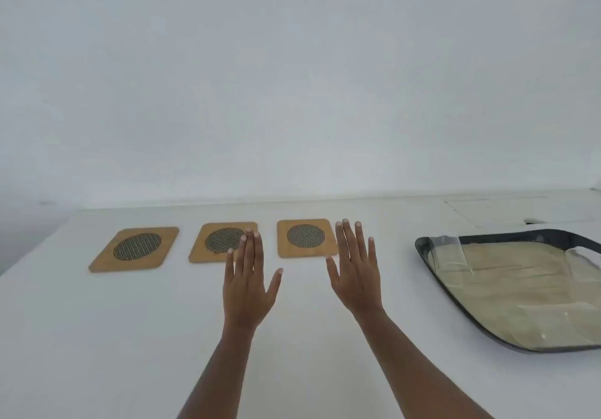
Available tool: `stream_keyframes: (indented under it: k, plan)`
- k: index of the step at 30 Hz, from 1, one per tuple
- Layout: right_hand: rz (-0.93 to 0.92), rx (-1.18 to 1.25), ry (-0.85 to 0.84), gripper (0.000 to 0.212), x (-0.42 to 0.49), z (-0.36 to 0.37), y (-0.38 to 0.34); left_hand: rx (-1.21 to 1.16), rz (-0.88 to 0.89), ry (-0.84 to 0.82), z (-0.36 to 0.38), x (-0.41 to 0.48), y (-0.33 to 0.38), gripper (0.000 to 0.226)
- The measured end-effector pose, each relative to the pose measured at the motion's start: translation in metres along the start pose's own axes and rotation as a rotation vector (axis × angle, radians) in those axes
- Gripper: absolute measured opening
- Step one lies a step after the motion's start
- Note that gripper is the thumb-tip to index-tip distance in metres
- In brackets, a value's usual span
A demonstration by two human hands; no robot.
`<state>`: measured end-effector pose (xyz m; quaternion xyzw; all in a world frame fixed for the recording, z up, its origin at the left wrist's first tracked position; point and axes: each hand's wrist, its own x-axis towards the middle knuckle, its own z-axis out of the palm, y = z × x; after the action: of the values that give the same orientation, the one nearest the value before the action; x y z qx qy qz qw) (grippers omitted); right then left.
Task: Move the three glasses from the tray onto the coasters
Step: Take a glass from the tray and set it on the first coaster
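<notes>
Both hands are hovering flat and empty over the white table, fingers stretched out and gripping nothing. The left hand is overlapping the near right corner of the middle coaster, while the right hand is sitting just right of the right coaster. The left coaster is lying bare. The clear glasses are standing on the dark-rimmed tray at the right, their number hard to tell.

White table: three coasters in row; tray at right.
</notes>
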<state>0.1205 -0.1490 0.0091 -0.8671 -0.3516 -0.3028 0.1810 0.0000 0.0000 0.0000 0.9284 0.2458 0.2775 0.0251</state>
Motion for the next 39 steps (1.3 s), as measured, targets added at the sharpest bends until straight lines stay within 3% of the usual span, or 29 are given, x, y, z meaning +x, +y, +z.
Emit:
stream_keyframes:
  k: [12, 17, 23, 39]
  plan:
    - [0.048, 0.075, -0.241, 0.053, -0.045, 0.026, -0.002, 0.007, -0.066, -0.158, 0.035, -0.037, -0.008, 0.082]
    - [0.096, 0.101, -0.496, 0.059, -0.056, 0.042, 0.003, -0.044, -0.101, -0.258, 0.047, -0.039, -0.012, 0.098]
    - [0.176, 0.156, -0.645, 0.058, -0.057, 0.048, 0.002, -0.02, -0.162, -0.389, 0.052, -0.039, -0.015, 0.082]
    - [0.212, 0.154, -0.629, 0.054, -0.06, 0.047, 0.002, -0.052, -0.171, -0.418, 0.05, -0.037, -0.014, 0.078]
